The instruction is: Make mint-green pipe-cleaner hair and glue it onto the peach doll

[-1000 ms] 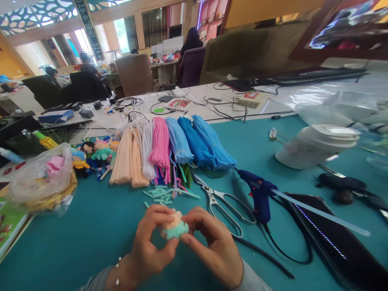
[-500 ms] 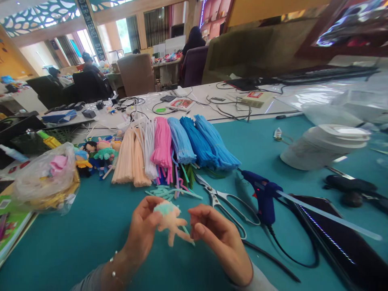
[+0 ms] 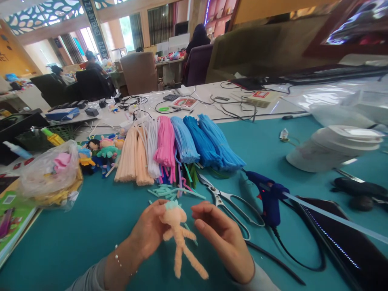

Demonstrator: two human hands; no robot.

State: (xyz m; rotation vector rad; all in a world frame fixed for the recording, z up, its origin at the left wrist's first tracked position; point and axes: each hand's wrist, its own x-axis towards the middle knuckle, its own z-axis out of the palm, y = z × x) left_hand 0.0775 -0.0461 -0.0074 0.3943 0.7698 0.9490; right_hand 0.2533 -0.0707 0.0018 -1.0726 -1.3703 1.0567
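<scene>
Teal-topped table [image 3: 91, 234]: left hand [image 3: 150, 230], its grip pinching a fuzzy, four-limbed peach doll [image 3: 178, 238] by the head [image 3: 175, 216], perhaps mint-haired; right hand [image 3: 226, 240], its grip spread, alongside.

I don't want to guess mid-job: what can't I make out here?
All in the head view:
- Doll: far side, hidden by its own near side, held in the left hand.
- Glue stick: outer end, cut off by the right edge.
- Booklet: cut off by the left edge.
- Small items in the background: too blurred.
</scene>
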